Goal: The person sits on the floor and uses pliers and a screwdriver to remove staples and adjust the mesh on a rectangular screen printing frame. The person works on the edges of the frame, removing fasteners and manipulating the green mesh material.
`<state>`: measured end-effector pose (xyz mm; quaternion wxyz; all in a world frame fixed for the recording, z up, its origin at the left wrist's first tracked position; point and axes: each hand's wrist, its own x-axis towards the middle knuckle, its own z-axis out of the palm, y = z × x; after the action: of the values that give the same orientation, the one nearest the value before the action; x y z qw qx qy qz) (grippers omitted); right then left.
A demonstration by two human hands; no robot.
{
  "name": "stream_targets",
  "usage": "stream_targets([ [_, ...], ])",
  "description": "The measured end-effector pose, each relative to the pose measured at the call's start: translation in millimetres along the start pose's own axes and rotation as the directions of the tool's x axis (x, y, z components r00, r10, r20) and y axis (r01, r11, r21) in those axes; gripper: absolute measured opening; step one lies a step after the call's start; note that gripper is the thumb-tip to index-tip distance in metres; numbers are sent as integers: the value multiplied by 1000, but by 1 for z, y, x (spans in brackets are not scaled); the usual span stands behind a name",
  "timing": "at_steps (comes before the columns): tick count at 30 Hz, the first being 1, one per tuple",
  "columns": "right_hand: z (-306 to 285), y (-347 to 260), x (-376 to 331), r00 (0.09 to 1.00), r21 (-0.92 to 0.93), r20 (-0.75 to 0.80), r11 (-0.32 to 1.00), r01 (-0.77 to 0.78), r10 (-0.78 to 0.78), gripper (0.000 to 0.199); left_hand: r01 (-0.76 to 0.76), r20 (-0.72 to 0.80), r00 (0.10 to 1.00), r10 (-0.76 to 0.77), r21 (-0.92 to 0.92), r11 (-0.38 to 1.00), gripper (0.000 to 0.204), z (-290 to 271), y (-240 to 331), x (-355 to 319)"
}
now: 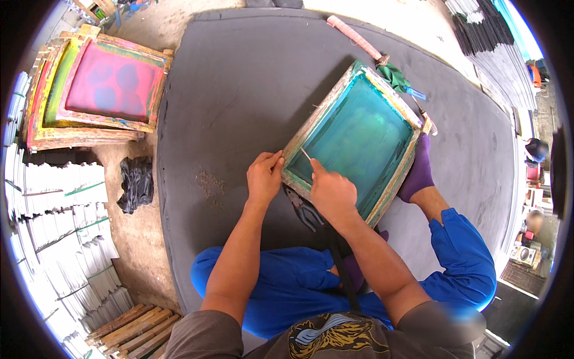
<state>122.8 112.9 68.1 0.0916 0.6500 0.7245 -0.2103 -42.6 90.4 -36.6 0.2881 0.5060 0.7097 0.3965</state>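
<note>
A wooden screen-printing frame [308, 113] with teal mesh [365, 134] lies at an angle in front of me. My left hand [265, 176] is closed at its left corner, thumb and fingers pinched against the wood. My right hand [333, 192] is over the near-left side of the frame, fingers closed around a thin, pale stick-like tool [305, 154]. The tool's tip points at the inner edge near that corner; whether it touches is unclear. Partly beneath the frame's near edge lie pliers [308, 214] with dark handles. My purple-socked foot [418, 170] rests against the frame's right side.
Stained frames with pink mesh [113, 84] are stacked at the left. Beyond the teal frame are a pink-wrapped rod [354, 37], green cloth [393, 76] and a blue-handled tool [415, 93]. Small debris [209, 185] dots the dark mat [239, 78]. White bundles [66, 185] line the left side.
</note>
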Motion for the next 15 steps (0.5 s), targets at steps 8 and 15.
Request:
stream_targets([
  [8, 14, -3, 2, 999, 14, 24, 999, 49, -49, 44, 2, -30, 1000, -1, 21, 1000, 23, 4, 3, 0],
  [15, 26, 17, 3, 995, 313, -67, 946, 90, -73, 40, -23, -44, 999, 24, 31, 999, 23, 4, -3, -1],
])
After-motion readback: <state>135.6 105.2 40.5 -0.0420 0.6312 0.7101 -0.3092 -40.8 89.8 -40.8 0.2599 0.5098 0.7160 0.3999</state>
